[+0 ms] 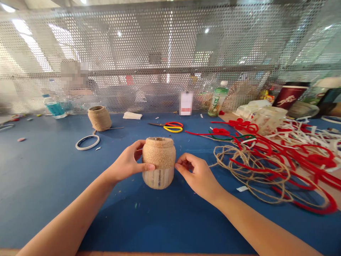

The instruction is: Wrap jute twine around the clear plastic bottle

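A glass jar [159, 163] stands upright in the middle, its upper half wound with tan twine. Below the winding, pale strips of what looks like tape cover the glass. My left hand [131, 160] grips the jar from the left, thumb across its front. Close against the jar's right side, my right hand [195, 172] pinches the twine where it meets the winding. From behind that hand the twine runs right into a loose, tangled coil [255, 174] on the blue table.
Scissors [173, 127] with red and yellow handles lie behind the jar. A twine-wrapped jar [99, 118] and a tape roll [87, 147] are at left. Red fuzzy stems [301, 151] and white scraps spread at right. Bottles [218, 99] stand near the perforated metal screen [149, 46].
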`<state>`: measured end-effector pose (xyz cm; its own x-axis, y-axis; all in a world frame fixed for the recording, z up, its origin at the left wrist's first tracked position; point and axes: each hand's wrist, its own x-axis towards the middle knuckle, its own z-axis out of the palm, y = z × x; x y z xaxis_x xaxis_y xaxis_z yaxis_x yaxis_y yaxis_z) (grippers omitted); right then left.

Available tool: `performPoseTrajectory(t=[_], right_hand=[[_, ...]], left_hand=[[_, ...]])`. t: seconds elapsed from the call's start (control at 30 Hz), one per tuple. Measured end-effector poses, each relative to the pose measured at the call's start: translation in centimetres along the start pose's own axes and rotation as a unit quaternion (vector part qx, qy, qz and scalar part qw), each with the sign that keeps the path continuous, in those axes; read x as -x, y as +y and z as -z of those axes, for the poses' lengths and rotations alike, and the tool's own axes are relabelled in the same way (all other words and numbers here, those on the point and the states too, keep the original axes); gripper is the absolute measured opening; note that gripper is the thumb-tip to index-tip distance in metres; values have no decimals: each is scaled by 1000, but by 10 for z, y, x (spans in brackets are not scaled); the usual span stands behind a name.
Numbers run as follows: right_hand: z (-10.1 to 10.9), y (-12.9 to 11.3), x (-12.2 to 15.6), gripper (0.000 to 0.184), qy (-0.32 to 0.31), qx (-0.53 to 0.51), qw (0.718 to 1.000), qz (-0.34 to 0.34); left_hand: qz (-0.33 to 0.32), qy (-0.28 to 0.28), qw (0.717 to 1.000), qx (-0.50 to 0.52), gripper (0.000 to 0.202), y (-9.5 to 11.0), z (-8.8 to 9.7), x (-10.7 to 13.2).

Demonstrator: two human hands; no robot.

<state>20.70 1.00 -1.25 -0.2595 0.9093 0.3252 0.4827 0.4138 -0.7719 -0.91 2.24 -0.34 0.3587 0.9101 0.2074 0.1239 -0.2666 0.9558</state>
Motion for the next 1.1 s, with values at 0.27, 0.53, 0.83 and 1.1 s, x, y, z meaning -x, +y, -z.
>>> performPoseTrajectory(t=[0.27, 0.53, 0.83, 1.1], right_hand=[[-4, 9, -1, 16, -44, -205, 977, -45], [2, -1, 2, 16, -6, -225, 974, -15], [3, 4, 2, 14, 59, -143, 987, 42], [5, 5, 1, 14, 46, -104, 993, 24]], left_hand=[[-8, 7, 1000, 17, 63, -7, -3, 2], [-61, -11, 992, 107, 66, -11, -9, 0], [-35, -21, 987, 157, 59, -25, -14, -4], [1, -17, 988, 154, 61, -29, -12, -9]])
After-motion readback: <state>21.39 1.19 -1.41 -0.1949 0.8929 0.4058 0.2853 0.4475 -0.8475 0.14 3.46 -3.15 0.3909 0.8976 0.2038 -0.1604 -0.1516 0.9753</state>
